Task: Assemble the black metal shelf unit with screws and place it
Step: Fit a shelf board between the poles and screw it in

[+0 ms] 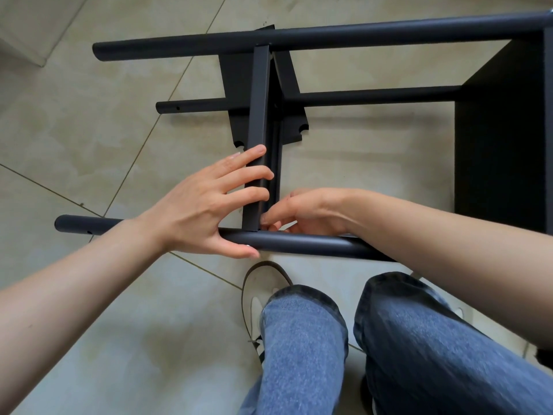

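Lying on its side on the tiled floor (89, 121), the black shelf unit (502, 139) fills the upper and right part of the head view. Its near pole (299, 242) runs left to right just in front of the person's knees; a far pole (329, 35) runs parallel across the top, and a thinner rail (374, 95) lies between them, closer to the floor. A black shelf panel (258, 94) stands on edge between the near and far poles, its lower end meeting the near pole.

The left hand (206, 205) is spread: its fingers lie nearly straight across the edge of the shelf panel, while the thumb wraps under the near pole. The right hand (302, 211) sits just right of the joint where panel meets pole, fingertips drawn together in a pinch at that joint; what they pinch is too small and too hidden to tell.

Below the pole are the person's legs in blue jeans (302, 339) and a pale shoe (257, 295) with a dark rim, resting on the floor.
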Demonstrator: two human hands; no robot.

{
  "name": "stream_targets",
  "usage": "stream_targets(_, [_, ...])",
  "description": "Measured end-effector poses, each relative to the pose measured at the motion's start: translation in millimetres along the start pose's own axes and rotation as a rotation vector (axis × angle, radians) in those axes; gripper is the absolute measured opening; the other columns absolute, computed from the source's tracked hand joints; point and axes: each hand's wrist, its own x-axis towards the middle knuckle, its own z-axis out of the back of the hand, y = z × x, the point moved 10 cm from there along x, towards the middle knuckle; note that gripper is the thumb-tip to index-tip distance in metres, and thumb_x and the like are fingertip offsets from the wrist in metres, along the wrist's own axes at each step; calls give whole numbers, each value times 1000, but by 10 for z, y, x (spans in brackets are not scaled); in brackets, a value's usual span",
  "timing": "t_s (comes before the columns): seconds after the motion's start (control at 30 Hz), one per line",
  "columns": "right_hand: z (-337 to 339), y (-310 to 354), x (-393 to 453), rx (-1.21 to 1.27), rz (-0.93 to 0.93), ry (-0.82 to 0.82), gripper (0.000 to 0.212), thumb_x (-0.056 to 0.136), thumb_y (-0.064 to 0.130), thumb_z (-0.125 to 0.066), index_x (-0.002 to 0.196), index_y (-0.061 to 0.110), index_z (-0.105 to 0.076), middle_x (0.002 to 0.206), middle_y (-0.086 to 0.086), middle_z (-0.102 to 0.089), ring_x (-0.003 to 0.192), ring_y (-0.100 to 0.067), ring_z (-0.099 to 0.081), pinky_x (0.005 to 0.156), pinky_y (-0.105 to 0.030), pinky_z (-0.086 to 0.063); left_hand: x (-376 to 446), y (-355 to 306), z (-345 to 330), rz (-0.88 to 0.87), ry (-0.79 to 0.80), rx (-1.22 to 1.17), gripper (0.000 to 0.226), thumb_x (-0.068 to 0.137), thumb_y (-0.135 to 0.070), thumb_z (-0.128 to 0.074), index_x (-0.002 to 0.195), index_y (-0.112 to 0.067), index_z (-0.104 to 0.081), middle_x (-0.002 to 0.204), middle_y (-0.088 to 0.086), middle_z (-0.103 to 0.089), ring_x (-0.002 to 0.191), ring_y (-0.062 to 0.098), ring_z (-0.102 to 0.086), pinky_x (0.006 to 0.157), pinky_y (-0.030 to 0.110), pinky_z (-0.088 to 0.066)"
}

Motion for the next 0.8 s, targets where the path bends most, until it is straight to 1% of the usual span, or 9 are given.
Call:
stream_targets(0.07, [-14, 12, 21, -46, 1, -16, 21, 91, 16, -61, 70, 15, -60, 74, -4, -54, 82, -20, -50, 83, -33, -43, -1, 0, -1, 1, 0, 3, 74, 83, -68, -64, 116, -2, -66, 140, 17, -54, 151, 36, -25, 118, 49, -33])
stream_targets(0.13, [-36, 32, 40, -100, 7, -24, 27, 90, 13, -56, 63, 15, -53, 69, -3, -49, 78, -18, -47, 81, -33, -40, -3, 1, -5, 4, 3, 3, 74, 83, -68, -64, 116, -2, -66, 140, 17, -54, 151, 36, -25, 118, 49, -33])
stream_targets(0.17, [-38, 39, 44, -103, 13, -29, 28, 89, 12, -55, 62, 15, -52, 68, -2, -49, 75, -17, -47, 80, -33, -40, -1, 2, -7, 5, 5, 2, 74, 83, -68, -64, 116, -2, -66, 140, 17, -54, 151, 36, -24, 118, 49, -33])
stream_targets(0.27, [-20, 17, 26, -13, 8, -12, 25, 91, 12, -59, 66, 14, -58, 67, -1, -54, 70, -14, -50, 81, -30, -42, 1, 8, -11, 7, 9, -1, 74, 83, -69, -63, 117, -3, -66, 141, 16, -54, 151, 35, -23, 119, 47, -32])
stream_targets(0.33, [-10, -1, -5, -4, -2, 9, 20, 92, 15, -62, 72, 13, -62, 72, -3, -55, 71, -14, -51, 82, -31, -42, -7, 15, -10, 10, 8, -2, 74, 83, -69, -63, 118, -4, -66, 142, 16, -53, 152, 34, -23, 120, 45, -30])
stream_targets(0.43, [21, 6, -19, -9, 7, -14, 13, 93, 15, -64, 81, 10, -66, 79, -8, -57, 76, -18, -53, 83, -33, -43, -9, 17, -11, 9, 7, -3, 74, 83, -69, -64, 117, -3, -66, 141, 16, -54, 152, 34, -23, 119, 43, -30])
stream_targets(0.57, [41, 30, -6, 6, 35, -49, 9, 92, 12, -64, 86, 9, -69, 93, -13, -59, 84, -19, -53, 87, -34, -44, -6, 9, -11, 3, 1, -3, 74, 83, -70, -63, 117, -3, -66, 141, 16, -54, 151, 34, -23, 119, 44, -31])
stream_targets(0.63, [38, 32, -1, 32, 45, -48, 9, 92, 9, -64, 86, 8, -69, 91, -12, -60, 89, -22, -52, 89, -34, -46, -3, 9, -8, 2, -1, -4, 75, 84, -70, -62, 117, -3, -66, 141, 16, -54, 151, 34, -23, 119, 43, -31])
stream_targets(0.8, [11, 38, 13, 61, 54, -31, 10, 93, 8, -62, 85, 6, -68, 90, -12, -59, 92, -25, -50, 91, -35, -45, -3, 12, -15, 2, 0, -1, 75, 84, -70, -61, 117, -3, -66, 141, 16, -54, 152, 34, -23, 119, 44, -31])
